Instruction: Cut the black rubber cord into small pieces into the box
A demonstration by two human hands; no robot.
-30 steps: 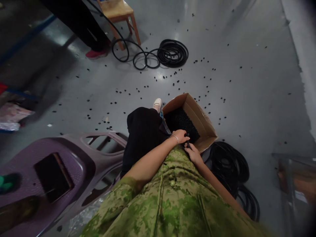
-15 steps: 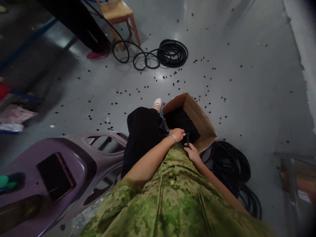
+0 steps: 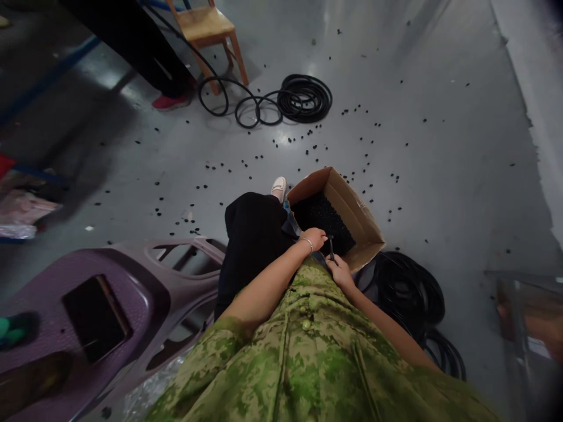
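Low in front of my body, my left hand [image 3: 315, 237] reaches over the near side of an open cardboard box [image 3: 363, 220]. Its fingers are pinched together, and what they hold, if anything, is too small to make out. Just to the right and nearer to me, my right hand [image 3: 339, 271] is closed on a thin black stick-like piece [image 3: 332, 249], which points up toward the left fingertips. The exact kind of this piece does not show. Many small black pieces [image 3: 325, 217] fill the bottom of the box beneath both hands.
Beside the box lies a coil of black hose [image 3: 409, 287]; another coil [image 3: 305, 98] lies farther off near a wooden chair [image 3: 206, 26]. Small black bits are scattered over the floor. A purple plastic stool [image 3: 132, 293] at left carries a dark phone-like slab [image 3: 94, 316]. A person's leg [image 3: 162, 70] stands beyond.
The view has shifted slightly. The black piece in my right hand now stands a little apart from my left fingertips; before, its top was closer to them. Both hands stay over the box.
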